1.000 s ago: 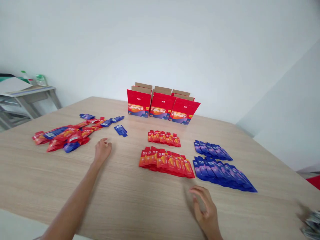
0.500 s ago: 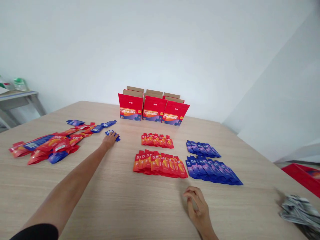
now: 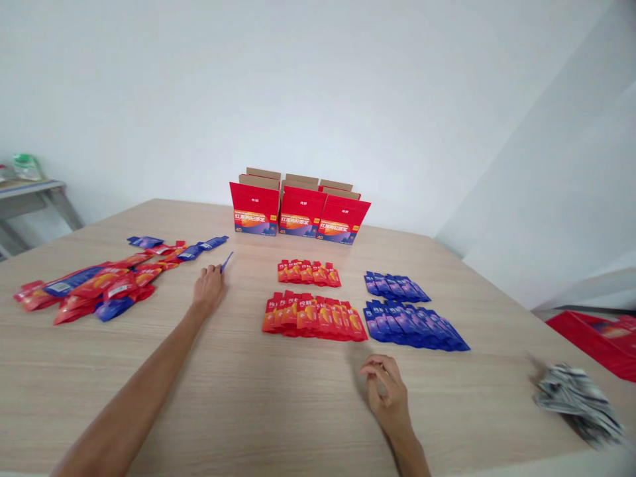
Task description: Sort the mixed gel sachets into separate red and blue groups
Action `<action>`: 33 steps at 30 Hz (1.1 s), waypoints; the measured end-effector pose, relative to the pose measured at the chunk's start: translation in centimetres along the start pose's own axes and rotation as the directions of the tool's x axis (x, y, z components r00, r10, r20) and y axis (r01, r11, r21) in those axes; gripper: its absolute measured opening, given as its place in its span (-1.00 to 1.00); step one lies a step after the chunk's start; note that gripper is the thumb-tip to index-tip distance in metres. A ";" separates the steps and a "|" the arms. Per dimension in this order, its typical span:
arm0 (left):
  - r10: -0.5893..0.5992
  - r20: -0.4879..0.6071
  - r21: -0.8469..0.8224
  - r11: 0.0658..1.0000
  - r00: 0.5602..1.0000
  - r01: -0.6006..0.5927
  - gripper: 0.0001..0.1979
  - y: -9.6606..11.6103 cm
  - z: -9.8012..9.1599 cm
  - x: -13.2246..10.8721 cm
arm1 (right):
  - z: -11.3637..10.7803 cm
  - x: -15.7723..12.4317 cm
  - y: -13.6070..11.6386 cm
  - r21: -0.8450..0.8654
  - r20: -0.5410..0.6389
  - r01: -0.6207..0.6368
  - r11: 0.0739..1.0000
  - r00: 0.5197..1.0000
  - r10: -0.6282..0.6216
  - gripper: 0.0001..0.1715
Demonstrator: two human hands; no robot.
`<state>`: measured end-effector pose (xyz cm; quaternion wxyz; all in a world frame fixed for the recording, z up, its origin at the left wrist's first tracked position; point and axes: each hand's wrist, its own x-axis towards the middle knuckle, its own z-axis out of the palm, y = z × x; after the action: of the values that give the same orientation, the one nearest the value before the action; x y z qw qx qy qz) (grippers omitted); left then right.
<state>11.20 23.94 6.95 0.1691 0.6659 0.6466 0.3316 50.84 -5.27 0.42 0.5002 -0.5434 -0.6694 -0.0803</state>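
Note:
A blue pouch [image 3: 227, 261] is gripped in the fingers of my left hand [image 3: 209, 287], turned edge-on above the table. Left of that hand lies a loose pile of mixed red pouches [image 3: 102, 285] and blue pouches [image 3: 115, 308]. My right hand [image 3: 386, 391] hovers over the near table, thumb and forefinger curled into a ring with nothing visible between them. Beyond it, overlapping red pouches form a front row [image 3: 313, 317] and a shorter back row [image 3: 309, 273]. To their right are two rows of overlapping blue pouches [image 3: 415, 324].
Several open red cartons [image 3: 256, 209] stand at the back of the wooden table [image 3: 238, 404] near the wall. A crumpled striped cloth [image 3: 576, 397] lies at the right edge, with a red box [image 3: 596, 338] beyond. A side table [image 3: 30, 189] is far left.
My left hand has lifted the blue pouch off the table and drawn slightly left and nearer. My right hand stays almost in place. The view has shifted a little.

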 end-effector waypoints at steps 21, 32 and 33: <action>0.428 0.638 -0.770 0.346 0.640 0.536 -0.05 13.7 13.6 -25.2 | 2.8 -1.2 -8.2 0.121 0.108 -0.372 0.921 0.927 0.360 -0.23; 0.588 0.572 -0.792 0.213 0.573 0.573 -0.11 12.2 16.4 -25.5 | 2.1 0.0 -6.1 0.034 0.059 -0.333 0.942 0.942 0.331 -0.37; 0.604 0.548 -0.804 0.190 0.578 0.564 -0.06 12.0 17.2 -25.5 | 1.7 0.5 -5.2 0.014 0.034 -0.335 0.942 0.942 0.334 -0.38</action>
<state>33.00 1.38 -3.34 0.8198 0.4680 0.1015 0.3140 45.64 -5.89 2.24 0.5014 -0.6453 -0.5760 0.0210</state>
